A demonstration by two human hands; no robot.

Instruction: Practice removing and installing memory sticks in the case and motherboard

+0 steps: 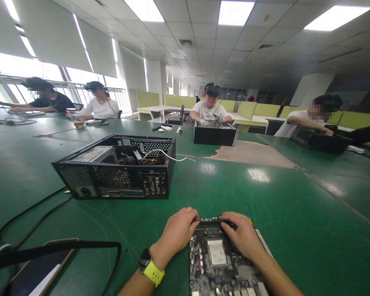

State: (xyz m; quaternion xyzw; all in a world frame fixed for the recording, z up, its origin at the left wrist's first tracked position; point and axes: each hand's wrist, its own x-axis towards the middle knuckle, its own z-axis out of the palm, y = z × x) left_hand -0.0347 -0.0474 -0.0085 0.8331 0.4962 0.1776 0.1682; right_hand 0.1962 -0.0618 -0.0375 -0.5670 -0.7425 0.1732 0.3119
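Both part-curled, your left hand point(179, 228) and right hand point(243, 235) touch the motherboard point(222, 274), perhaps steadying its far edge; grip unclear

Motherboard point(217, 263) cut off below, phone point(38, 273) too (partly behind a black strap point(89, 244)), rightmost person point(365, 135) cropped

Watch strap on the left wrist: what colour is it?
The strap is bright yellow-green; see the head view.

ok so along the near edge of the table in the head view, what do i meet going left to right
Phone, wristwatch with a lime-yellow strap, left hand, silver-topped processor, right hand.
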